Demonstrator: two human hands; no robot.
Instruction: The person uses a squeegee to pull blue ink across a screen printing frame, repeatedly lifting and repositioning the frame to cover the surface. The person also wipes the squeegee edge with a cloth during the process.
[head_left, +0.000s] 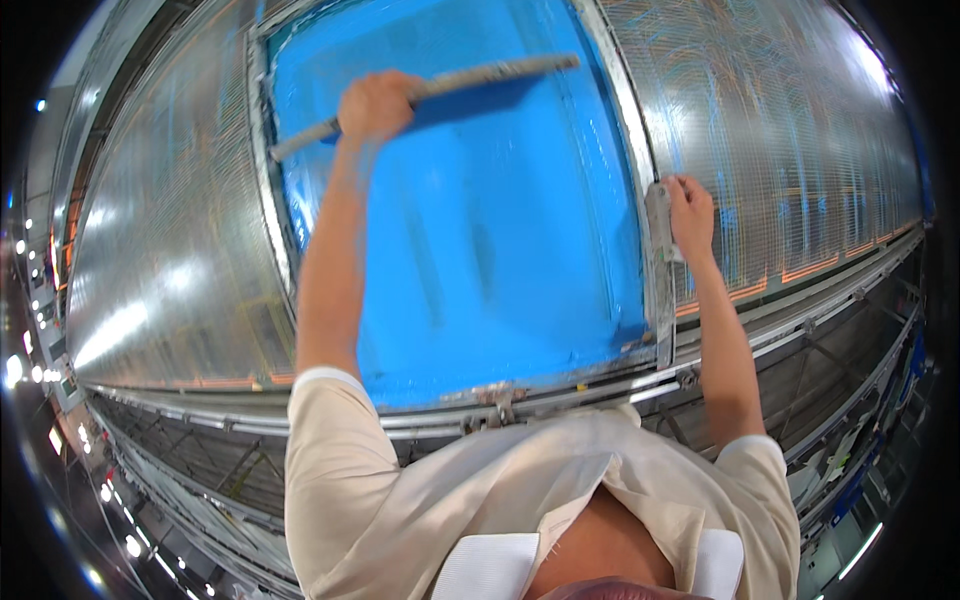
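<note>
A screen-printing frame [622, 90] lies in front of me, its metal sides smeared with residue. Glossy blue covers its mesh [530, 220], with two darker streaks near the middle. Toward the far end, a long squeegee [500, 73] lies slantwise across the blue, its right end farther away. My left hand [378, 105] is wrapped round the squeegee left of its middle, slightly blurred. At the frame's right edge, my right hand [691, 212] has its fingers curled over a greyish metal bar [660, 290] along that side; its fingertips are partly hidden.
Shiny table surface [180, 270] with faint coloured lines stretches left of the frame, and a similar lined surface [790, 150] lies to the right. A metal rail [790, 318] runs along the near edge, close to my body. Below it are beams and struts.
</note>
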